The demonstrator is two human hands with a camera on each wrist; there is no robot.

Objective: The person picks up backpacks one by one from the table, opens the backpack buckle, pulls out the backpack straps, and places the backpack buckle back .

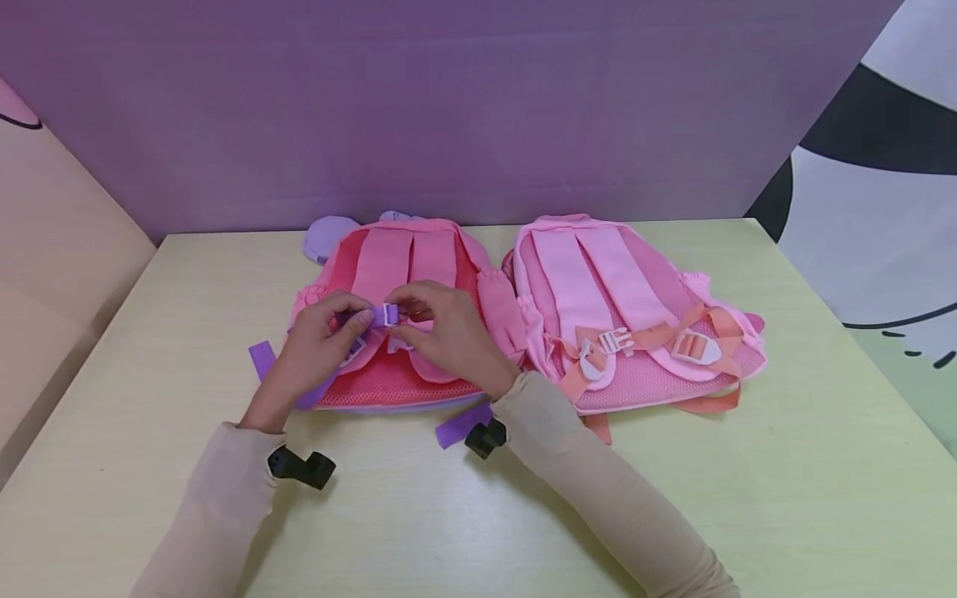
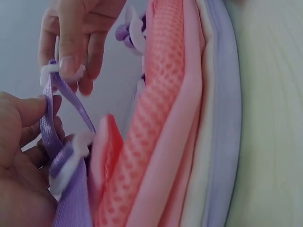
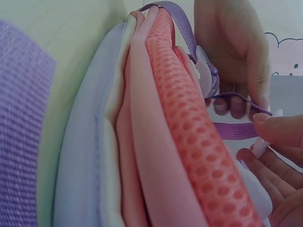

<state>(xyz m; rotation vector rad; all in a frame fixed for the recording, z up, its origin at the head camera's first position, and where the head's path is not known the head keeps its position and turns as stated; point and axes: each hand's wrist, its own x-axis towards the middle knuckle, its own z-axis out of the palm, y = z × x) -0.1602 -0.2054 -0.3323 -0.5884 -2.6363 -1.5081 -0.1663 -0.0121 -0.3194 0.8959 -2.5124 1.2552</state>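
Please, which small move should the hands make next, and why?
Perhaps the left hand should gently draw the purple strap snug: it holds the strap, which seems looped loosely at the white buckle that the right hand pinches.

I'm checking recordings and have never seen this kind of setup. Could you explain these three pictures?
There is no machine here: a person works with a bare left hand and right hand. The widest picture comes from a camera on the head, looking forward and down. The two close-ups come from small black wrist cameras, one on each wrist, so the same scene appears tilted and near.

On the pale table are a red-and-pink backpack and, beside it, a pink backpack with orange webbing. Both show their shoulder straps.

The hands are at the red-and-pink one: the left pinches a purple strap, and the right pinches a white plastic clip on it.
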